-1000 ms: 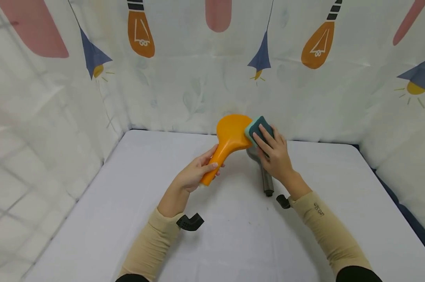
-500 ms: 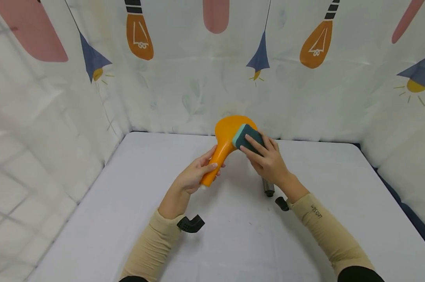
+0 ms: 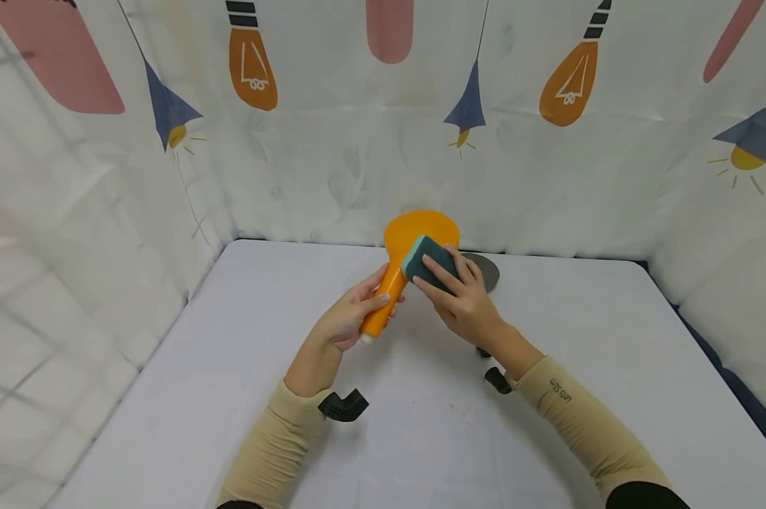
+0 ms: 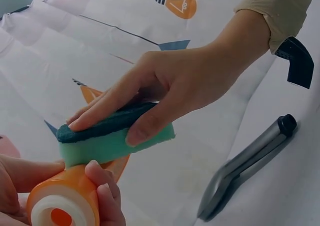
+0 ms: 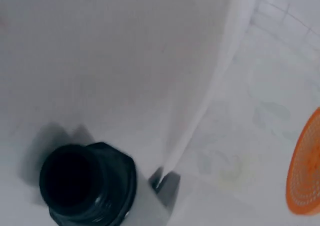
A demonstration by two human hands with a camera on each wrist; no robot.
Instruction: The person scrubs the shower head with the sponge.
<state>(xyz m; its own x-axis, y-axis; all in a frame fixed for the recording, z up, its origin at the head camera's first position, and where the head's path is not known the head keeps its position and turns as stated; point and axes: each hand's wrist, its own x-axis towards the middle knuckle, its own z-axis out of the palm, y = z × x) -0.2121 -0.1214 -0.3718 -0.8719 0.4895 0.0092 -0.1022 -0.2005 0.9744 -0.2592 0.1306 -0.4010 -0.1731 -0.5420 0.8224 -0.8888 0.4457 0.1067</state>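
Observation:
An orange shower head (image 3: 421,225) is held up over the table, its round head tilted away. My left hand (image 3: 348,317) grips its handle; the white hollow end of the handle (image 4: 52,211) faces the left wrist view. With the thumb on one side and the fingers on top, my right hand (image 3: 470,305) holds a sponge (image 3: 431,263), dark green above and light green below. The sponge's light side touches the neck of the orange shower head. In the right wrist view, the perforated orange face (image 5: 307,171) shows at the right edge.
Behind my right hand a grey shower head (image 3: 487,271) lies on the white table (image 3: 415,438), mostly hidden in the head view. Its dark end (image 5: 92,183) appears large in the right wrist view. A printed white curtain (image 3: 370,141) encloses the table's back and sides.
My right hand has slid the sponge left and down, from the right rim of the orange shower head to its neck. The left hand has hardly moved.

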